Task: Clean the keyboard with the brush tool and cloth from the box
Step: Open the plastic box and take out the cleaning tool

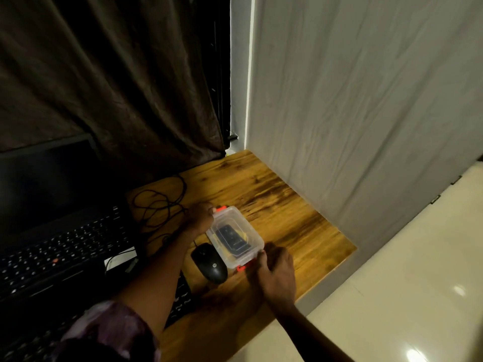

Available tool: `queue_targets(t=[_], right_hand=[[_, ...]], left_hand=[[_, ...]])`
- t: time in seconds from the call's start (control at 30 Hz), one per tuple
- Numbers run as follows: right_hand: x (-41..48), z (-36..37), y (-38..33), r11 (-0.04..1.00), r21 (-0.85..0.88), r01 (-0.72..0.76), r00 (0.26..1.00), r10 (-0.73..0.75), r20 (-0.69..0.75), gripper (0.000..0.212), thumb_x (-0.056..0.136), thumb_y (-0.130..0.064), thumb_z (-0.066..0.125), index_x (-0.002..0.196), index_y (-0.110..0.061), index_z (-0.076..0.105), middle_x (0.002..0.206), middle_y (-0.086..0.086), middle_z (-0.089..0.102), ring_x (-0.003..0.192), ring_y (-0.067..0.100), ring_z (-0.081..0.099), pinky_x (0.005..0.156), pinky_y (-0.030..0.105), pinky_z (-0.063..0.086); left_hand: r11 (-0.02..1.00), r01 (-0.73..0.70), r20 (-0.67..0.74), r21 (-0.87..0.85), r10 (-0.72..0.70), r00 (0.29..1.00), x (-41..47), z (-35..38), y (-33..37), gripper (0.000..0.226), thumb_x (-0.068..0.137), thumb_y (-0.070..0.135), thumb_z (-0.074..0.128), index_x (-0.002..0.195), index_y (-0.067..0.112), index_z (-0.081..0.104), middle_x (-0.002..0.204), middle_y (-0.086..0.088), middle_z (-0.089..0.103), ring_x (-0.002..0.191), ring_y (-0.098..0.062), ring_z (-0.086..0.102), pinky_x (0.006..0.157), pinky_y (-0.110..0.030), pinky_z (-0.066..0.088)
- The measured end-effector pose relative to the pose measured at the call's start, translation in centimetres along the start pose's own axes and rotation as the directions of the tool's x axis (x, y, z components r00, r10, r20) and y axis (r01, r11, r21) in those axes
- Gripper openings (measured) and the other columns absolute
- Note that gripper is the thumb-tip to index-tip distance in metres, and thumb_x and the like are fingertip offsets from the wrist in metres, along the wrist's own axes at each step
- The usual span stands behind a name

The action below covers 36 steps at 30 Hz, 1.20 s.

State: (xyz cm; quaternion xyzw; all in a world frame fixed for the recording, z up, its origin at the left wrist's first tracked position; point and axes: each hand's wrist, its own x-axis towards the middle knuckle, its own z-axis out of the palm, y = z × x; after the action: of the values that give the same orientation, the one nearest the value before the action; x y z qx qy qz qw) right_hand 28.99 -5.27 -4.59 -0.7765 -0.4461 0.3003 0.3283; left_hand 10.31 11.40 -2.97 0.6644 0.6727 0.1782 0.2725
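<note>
A small clear plastic box (241, 226) with orange latches at both ends rests on the wooden desk (282, 205). A dark object (232, 240) shows through its lid, with something yellow beneath. My left hand (200, 218) grips the box's far end at the orange latch. At the near end my right hand (277, 270) has its fingertips on the other orange latch (244, 267). A black keyboard (57, 252) lies to the left in shadow; a second black keyboard (181, 296) peeks out under my left forearm.
A black mouse (210, 263) sits against the box's left side, its cable (156, 202) looped behind. A dark monitor (39, 178) stands behind the keyboard, a dark curtain beyond. A white sheet hangs along the desk's right edge; pale floor tiles lie below.
</note>
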Motion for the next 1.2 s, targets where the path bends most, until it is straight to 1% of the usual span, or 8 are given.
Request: queue_targets(t=[0.17,0.37,0.57,0.73,0.83,0.93,1.07,1.2], right_hand=[[0.4,0.2,-4.1,0.856,-0.357,0.375,0.923,-0.383,0.051,0.090,0.083,-0.081,0.033,0.147,-0.018,0.032,0.148,0.004,0.038,0.134,0.025,0.037,0.107,0.045,0.038],[1.4,1.8,-5.7,0.704,-0.524,0.479,0.873,-0.324,0.364,0.109,0.075,-0.076,0.055,0.156,-0.023,0.006,0.165,0.007,0.004,0.147,0.033,0.011,0.115,0.057,0.020],[2.1,1.3,-5.5,0.762,-0.433,0.483,0.874,-0.385,0.297,0.101,0.072,-0.073,0.055,0.152,-0.024,0.017,0.161,0.008,0.014,0.140,0.033,0.024,0.108,0.053,0.034],[3.6,-0.3,-5.3,0.852,-0.192,0.486,0.874,-0.476,0.099,0.092,0.072,-0.076,0.056,0.144,-0.023,0.033,0.146,0.002,0.036,0.126,0.025,0.040,0.091,0.046,0.052],[4.6,-1.9,-5.4,0.922,0.224,0.317,0.925,-0.352,0.141,0.064,0.082,-0.063,0.066,0.132,-0.028,0.047,0.127,-0.009,0.050,0.113,0.010,0.051,0.079,0.018,0.050],[7.2,-2.5,-4.0,0.843,0.536,-0.029,0.950,-0.144,0.278,0.041,0.087,-0.060,0.062,0.113,-0.028,0.067,0.115,-0.001,0.067,0.112,0.023,0.062,0.090,0.038,0.056],[9.2,-3.7,-3.0,0.587,0.649,-0.484,0.841,0.108,0.529,0.052,0.092,-0.062,0.046,0.117,-0.020,0.063,0.119,0.013,0.065,0.112,0.032,0.060,0.089,0.044,0.054],[9.9,-4.4,-2.2,0.613,0.635,-0.470,0.845,0.103,0.525,0.046,0.102,-0.049,0.038,0.115,-0.013,0.063,0.114,0.018,0.068,0.092,0.029,0.066,0.051,0.027,0.054]], left_hand=[[0.996,0.023,0.010,-0.081,-0.022,1.000,0.7,0.0,-0.8,0.023,0.099,0.016,0.052,0.096,0.001,0.069,0.102,-0.020,0.069,0.095,-0.034,0.064,0.077,-0.037,0.049],[0.986,0.060,-0.107,-0.155,-0.077,0.991,0.9,0.0,-1.6,0.027,0.103,0.017,0.045,0.112,0.002,0.066,0.116,-0.020,0.067,0.105,-0.036,0.062,0.085,-0.038,0.049],[0.992,-0.002,-0.313,-0.126,-0.038,0.949,0.3,-0.8,-2.7,0.025,0.098,0.011,0.048,0.111,-0.003,0.064,0.106,-0.025,0.067,0.098,-0.040,0.064,0.077,-0.040,0.047],[0.996,0.079,-0.318,-0.049,-0.091,0.944,-0.7,-0.8,-2.8,0.052,0.090,-0.001,0.052,0.141,0.007,0.051,0.147,-0.023,0.046,0.130,-0.041,0.048,0.105,-0.043,0.039],[1.000,0.011,-0.331,-0.002,-0.012,0.943,-1.3,-0.8,-2.6,0.054,0.089,0.005,0.058,0.142,0.010,0.050,0.153,-0.021,0.038,0.133,-0.039,0.044,0.105,-0.042,0.041],[0.999,-0.005,-0.257,-0.040,-0.006,0.966,-1.9,-0.4,-2.2,0.056,0.090,0.012,0.058,0.144,0.008,0.044,0.141,-0.022,0.050,0.126,-0.040,0.051,0.102,-0.043,0.043],[1.000,0.004,-0.189,-0.006,-0.005,0.982,-3.0,0.3,-0.7,0.065,0.089,0.015,0.061,0.148,0.022,0.035,0.135,-0.014,0.056,0.116,-0.035,0.057,0.093,-0.044,0.050],[0.993,-0.117,-0.095,0.008,0.118,0.988,-4.2,0.5,0.5,0.042,0.091,0.022,0.058,0.133,0.025,0.051,0.121,-0.007,0.060,0.103,-0.032,0.061,0.075,-0.031,0.046]])
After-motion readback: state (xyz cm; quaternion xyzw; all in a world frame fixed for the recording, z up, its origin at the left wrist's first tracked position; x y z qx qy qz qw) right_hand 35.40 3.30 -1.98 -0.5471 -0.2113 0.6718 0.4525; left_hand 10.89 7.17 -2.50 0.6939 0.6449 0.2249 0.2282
